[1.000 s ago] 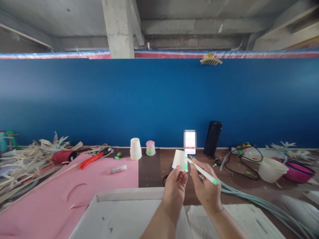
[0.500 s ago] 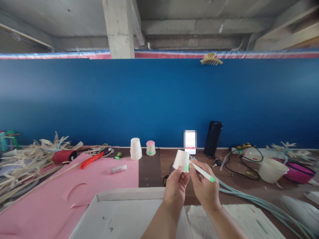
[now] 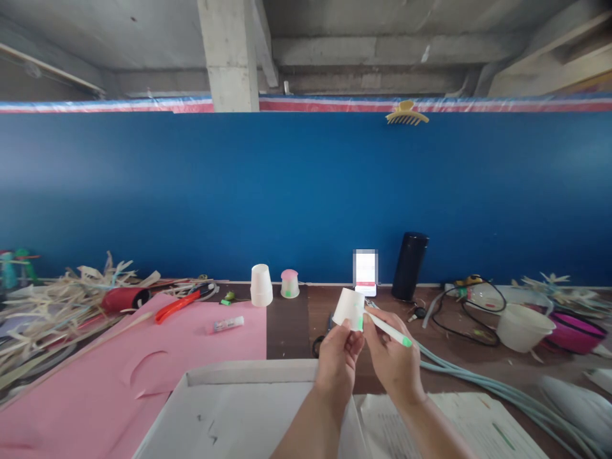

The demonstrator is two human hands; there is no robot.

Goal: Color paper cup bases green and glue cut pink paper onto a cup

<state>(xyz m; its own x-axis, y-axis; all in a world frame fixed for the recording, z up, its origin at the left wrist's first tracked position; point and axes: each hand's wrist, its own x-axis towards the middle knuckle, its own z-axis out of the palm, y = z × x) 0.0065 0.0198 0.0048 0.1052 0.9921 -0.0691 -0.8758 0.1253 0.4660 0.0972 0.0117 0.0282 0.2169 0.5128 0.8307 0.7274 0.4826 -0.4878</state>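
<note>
Cup [image 3: 347, 308]: just ahead of left hand [image 3: 338, 358], narrow end up, tilted
Left hand: pinching cup low
Right hand [image 3: 393, 358]: gripping marker [image 3: 389, 329], slanted toward cup

Bare fingers [image 3: 352, 345], bare forearms [image 3: 313, 424]

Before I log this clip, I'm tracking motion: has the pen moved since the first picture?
Yes: the pen has shifted, its green end going left and slightly up against the black bottle.
</note>
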